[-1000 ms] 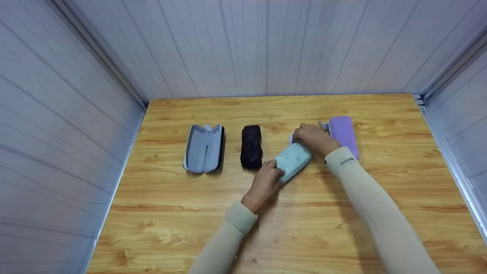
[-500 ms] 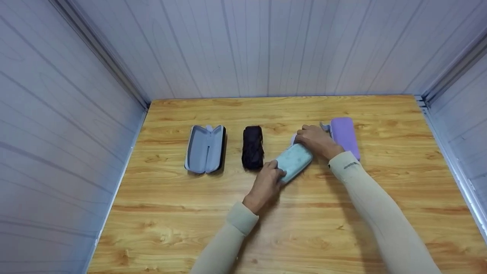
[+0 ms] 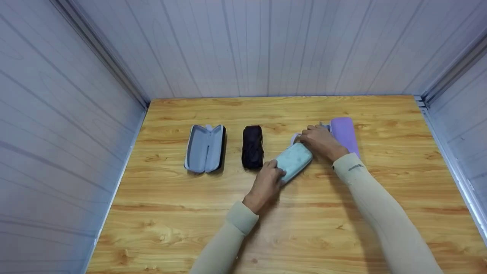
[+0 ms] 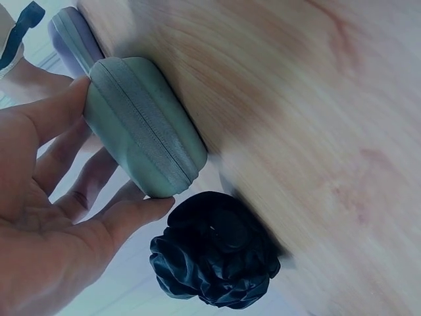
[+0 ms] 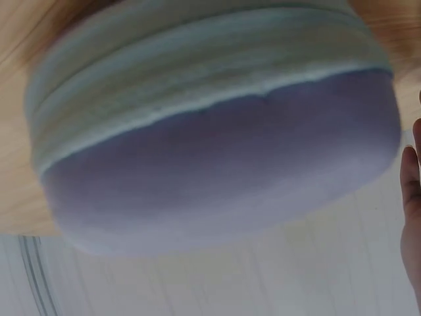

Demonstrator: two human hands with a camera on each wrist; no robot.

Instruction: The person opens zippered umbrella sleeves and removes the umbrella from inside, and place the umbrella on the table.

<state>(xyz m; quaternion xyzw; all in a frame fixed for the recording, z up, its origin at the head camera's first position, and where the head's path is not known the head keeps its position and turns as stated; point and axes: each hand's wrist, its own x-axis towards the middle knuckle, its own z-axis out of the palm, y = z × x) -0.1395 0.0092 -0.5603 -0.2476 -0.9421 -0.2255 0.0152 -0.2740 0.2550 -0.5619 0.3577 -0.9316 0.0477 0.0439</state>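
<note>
Pinching the mint case (image 3: 294,160), your left grip (image 3: 267,181) steadied it; your right grip (image 3: 320,143) edged rightward, its hold unclear; work at the far end seemed unfinished.

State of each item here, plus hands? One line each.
Black case with grey lining: open
Black fabric bundle: folded
Mint case: zip shut at near end; far end hidden
Purple case: looks shut
Left hand: holding the mint case's near end
Right hand: at its far end, grip unclear
</note>
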